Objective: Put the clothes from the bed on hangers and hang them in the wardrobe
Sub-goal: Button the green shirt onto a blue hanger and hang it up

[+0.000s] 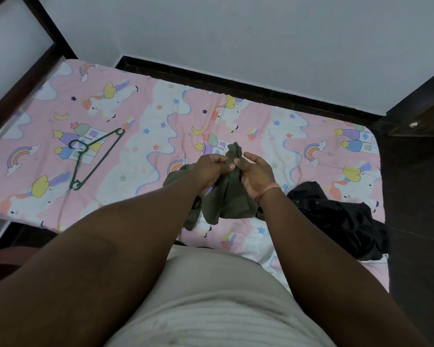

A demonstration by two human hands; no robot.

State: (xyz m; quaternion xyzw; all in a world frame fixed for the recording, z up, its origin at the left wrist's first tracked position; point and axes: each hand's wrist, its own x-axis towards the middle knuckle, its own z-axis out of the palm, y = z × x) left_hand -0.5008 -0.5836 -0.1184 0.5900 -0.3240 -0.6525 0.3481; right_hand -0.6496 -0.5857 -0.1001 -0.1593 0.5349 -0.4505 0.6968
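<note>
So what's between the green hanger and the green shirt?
Head view: nothing, only bare unicorn sheet between the hanger and the shirt.

A white wall rises behind a dark skirting board. Dark floor lies at the right, beside a dark wooden panel (bearing one small white knob).

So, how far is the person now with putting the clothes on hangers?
Nothing looks finished yet. In hand: the left hand and right hand both hold the olive green garment up over the bed, apparently sorting out its top. Left: the green hanger lies unused on the sheet to the left, and the black garment lies crumpled at the right. The wardrobe is not in view.
</note>
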